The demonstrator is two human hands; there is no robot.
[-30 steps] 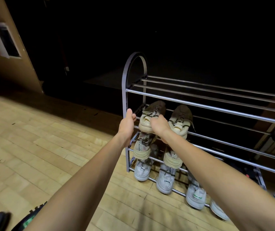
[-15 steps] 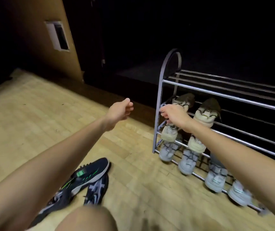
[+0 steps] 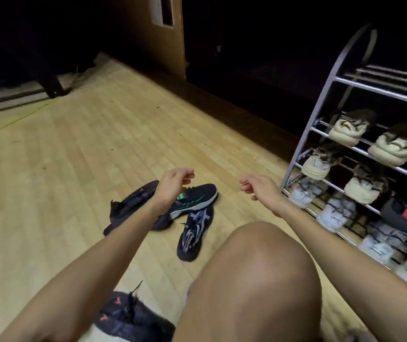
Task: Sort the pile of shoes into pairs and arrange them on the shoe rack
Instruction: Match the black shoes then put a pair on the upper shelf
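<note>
A metal shoe rack (image 3: 320,114) stands at the right. Two cream and brown shoes (image 3: 350,129) sit side by side on a middle shelf, more pale shoes (image 3: 313,164) below them, and a black and red shoe (image 3: 404,213) lower right. On the wooden floor lie several dark shoes: one with green stripes (image 3: 195,196), one with a white pattern (image 3: 192,230), one further left (image 3: 131,201). My left hand (image 3: 175,183) hovers over the green-striped shoe, fingers loosely curled, holding nothing. My right hand (image 3: 259,187) hangs relaxed between pile and rack, holding nothing.
Another dark shoe with red marks (image 3: 126,317) lies by my bare knee (image 3: 254,280) at the bottom. A tan wall panel (image 3: 155,35) stands at the back, with darkness beyond. Wooden floor (image 3: 74,154) spreads to the left.
My right hand has let go of the cream shoe on the rack. Both hands have pulled back and down toward the dark shoes on the floor, and my view has swung left.
</note>
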